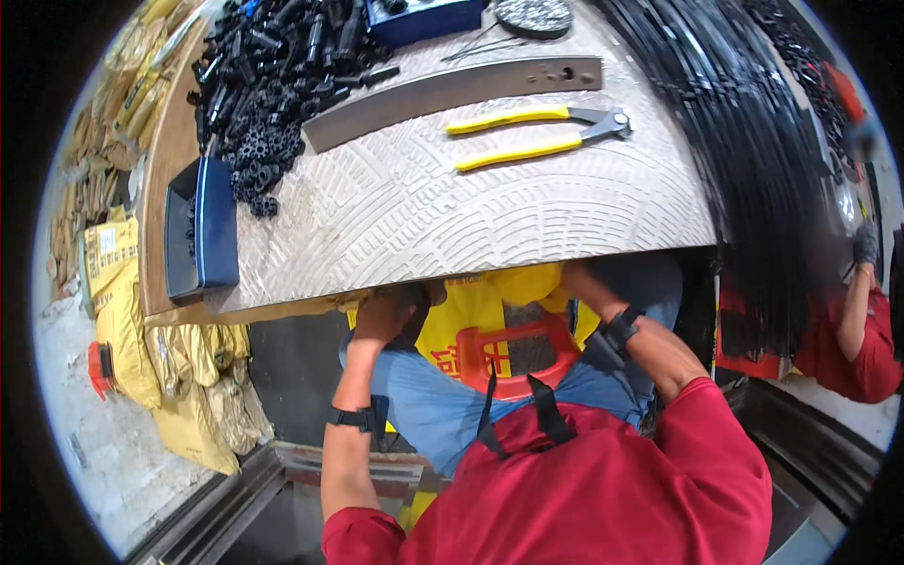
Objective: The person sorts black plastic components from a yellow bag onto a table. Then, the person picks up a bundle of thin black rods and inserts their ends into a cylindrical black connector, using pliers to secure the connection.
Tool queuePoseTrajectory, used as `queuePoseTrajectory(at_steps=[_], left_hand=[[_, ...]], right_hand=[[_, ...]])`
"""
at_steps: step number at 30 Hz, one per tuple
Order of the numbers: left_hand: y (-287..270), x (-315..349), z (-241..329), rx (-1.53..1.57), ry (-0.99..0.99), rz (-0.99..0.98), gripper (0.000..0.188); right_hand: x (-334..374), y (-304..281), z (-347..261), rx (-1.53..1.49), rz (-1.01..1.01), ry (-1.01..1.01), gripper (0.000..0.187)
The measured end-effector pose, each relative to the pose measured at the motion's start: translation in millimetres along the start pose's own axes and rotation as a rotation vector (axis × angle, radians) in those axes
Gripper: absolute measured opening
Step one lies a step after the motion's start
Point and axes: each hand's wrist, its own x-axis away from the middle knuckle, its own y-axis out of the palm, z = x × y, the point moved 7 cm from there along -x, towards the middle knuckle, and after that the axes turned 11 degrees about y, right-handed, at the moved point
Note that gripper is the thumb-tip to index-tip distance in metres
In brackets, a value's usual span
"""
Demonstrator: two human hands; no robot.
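Both of my hands are below the front edge of the table (471, 221), over my lap. My left hand (381, 318) is by a dark item I cannot make out, next to yellow printed sacking (452, 325). Its fingers are mostly hidden. The table edge partly covers my right hand (570, 282), which is against a bunched yellow sack (524, 284); its fingers do not show. Between my knees is a red plastic frame (556, 363) with an opening. Yellow-handled pincers (518, 151) lie on the table, jaws to the right, below a flat metal bar (452, 99).
Black plastic fittings (282, 66) heap at the far left, with small black rings (264, 155) beside a blue bin (217, 226). Long black strips (744, 141) hang over the table's right side. Yellow sacks (127, 320) lie on the left floor. Another person (862, 330) is at the right.
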Motion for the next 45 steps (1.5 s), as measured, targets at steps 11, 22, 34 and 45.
queuePoseTrajectory(at_steps=[11,22,34,45], left_hand=[[7.2,30.7,-10.1,0.109,0.176,-0.030,0.057],[33.8,-9.1,100.1,0.087,0.161,0.175,0.117],[12.4,121.5,177.2,1.830,0.147,0.381,0.065],[-24.9,158.0,207.5,1.727,0.287,0.478,0.055]], right_hand=[[-24.4,-62.7,-3.2,0.192,-0.106,0.174,0.032],[110.9,-95.1,-153.2,-1.332,-0.683,0.103,0.034],[284.7,-263.0,-318.2,-0.717,-0.641,-1.116,0.051],[276.0,-435.8,-311.1,-0.494,0.253,-0.986,0.103]])
